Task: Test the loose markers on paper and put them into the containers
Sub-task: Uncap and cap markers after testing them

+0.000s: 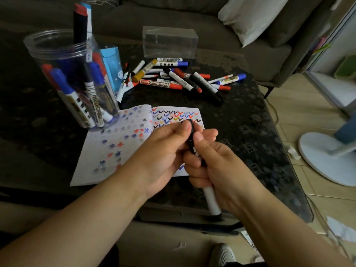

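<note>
My right hand (213, 166) grips a black-and-white marker (211, 201) by its barrel, its tail pointing down toward me. My left hand (165, 153) pinches the black cap (189, 125) at the marker's upper end. Both hands hover over the open notebook (107, 151), whose pages carry red, blue and black test marks. A pile of loose markers (181, 78) lies on the dark table beyond the notebook. A clear round jar (57, 54) at the left holds several markers. A clear rectangular box (169, 42) stands behind the pile.
A blue carton (112, 64) stands behind the jar. The dark table's edge (285, 151) runs down the right. A sofa with a white pillow (250, 16) lies behind. A white fan base (327, 158) sits on the floor at the right.
</note>
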